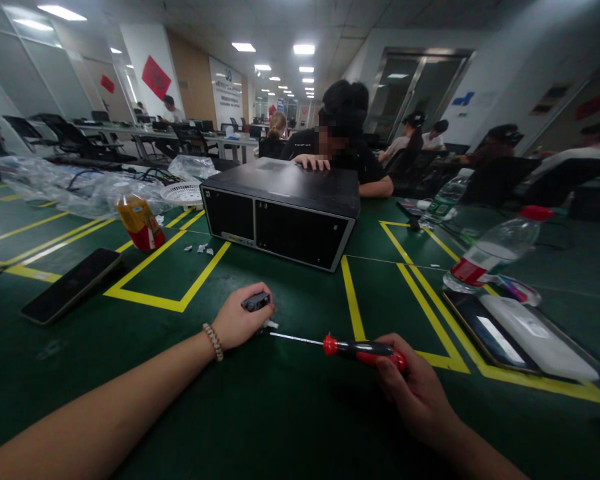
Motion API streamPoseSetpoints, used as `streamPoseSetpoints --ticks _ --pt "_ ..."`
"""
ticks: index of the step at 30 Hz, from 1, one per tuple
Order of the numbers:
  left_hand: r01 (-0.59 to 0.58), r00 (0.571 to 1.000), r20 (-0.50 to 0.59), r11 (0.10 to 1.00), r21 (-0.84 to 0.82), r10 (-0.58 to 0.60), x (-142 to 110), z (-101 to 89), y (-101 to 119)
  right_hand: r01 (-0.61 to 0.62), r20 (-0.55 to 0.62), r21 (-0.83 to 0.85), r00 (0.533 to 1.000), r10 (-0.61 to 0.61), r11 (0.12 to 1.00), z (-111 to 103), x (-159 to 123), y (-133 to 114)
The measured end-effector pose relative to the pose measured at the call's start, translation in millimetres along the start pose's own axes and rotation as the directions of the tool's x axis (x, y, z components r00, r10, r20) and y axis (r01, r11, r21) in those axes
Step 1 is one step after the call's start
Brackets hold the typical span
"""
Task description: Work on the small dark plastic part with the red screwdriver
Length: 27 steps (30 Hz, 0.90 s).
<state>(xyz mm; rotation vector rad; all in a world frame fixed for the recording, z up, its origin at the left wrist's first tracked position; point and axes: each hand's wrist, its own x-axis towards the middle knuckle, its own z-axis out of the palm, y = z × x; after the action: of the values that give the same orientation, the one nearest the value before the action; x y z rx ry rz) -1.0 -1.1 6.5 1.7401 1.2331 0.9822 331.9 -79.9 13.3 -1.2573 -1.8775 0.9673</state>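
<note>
In my left hand (245, 315), fingers wrapped round it, is a small dark grey plastic part (257, 302); its exact kind is unclear. A small white piece (270, 325) shows just under that hand. My right hand (417, 387) grips a red and black screwdriver (365, 351) by its handle. The thin metal shaft points left, its tip beside the white piece below my left hand; whether they touch I cannot tell. Beyond both hands, a black computer case (300, 227) lies on the green table (280, 413).
A person (347, 133) across the table rests a hand on the case. Left are a phone (73, 283), a drink bottle (139, 220), white scraps (203, 249), a white basket (183, 193) and plastic bags (75, 187). Right stand a red-capped bottle (497, 250) and flat devices (537, 337).
</note>
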Motion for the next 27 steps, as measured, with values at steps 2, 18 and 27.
streamPoseSetpoints --ticks 2,18,27 --pt "-0.002 1.000 0.005 1.000 -0.001 0.002 0.2 0.2 -0.5 0.022 -0.014 -0.037 1.000 -0.022 0.999 0.3 0.7 -1.4" --pt "-0.027 1.000 -0.008 0.999 0.023 0.027 0.7 0.4 -2.1 -0.031 -0.080 -0.028 0.996 0.029 0.999 5.7 -2.5 -3.0" --pt "-0.022 1.000 -0.013 0.999 0.023 0.022 0.4 0.3 -1.5 -0.027 -0.071 0.020 0.997 0.028 0.999 6.8 -2.0 2.6"
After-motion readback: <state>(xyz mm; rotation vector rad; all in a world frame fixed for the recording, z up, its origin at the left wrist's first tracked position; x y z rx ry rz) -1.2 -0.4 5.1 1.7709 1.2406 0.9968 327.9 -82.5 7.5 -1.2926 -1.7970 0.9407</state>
